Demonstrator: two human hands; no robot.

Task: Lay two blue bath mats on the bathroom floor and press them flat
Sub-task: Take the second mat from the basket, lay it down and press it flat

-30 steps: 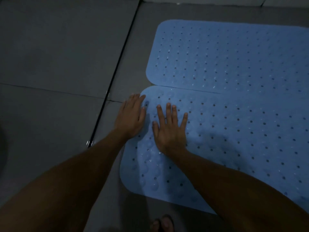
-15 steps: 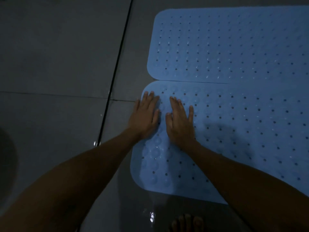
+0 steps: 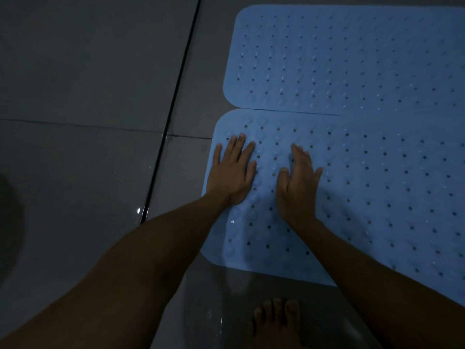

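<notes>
Both grips released: left hand [image 3: 232, 172] and right hand [image 3: 298, 183] flat on near mat [image 3: 377, 197], bare foot [image 3: 276, 321] just behind.

Grey floor tiles [image 3: 83, 61] filled the left side, dim and faintly glossy. A dark grout line [image 3: 173, 107] ran from the top edge down toward the lower left, crossed by a thinner joint [image 3: 83, 125]. Wet glints [image 3: 138, 210] showed beside the dark line. A bare foot [image 3: 276, 321] stood on the floor at the bottom edge.

Two perforated blue mats [image 3: 352, 59] [image 3: 377, 197] lie flat, long edges touching.
</notes>
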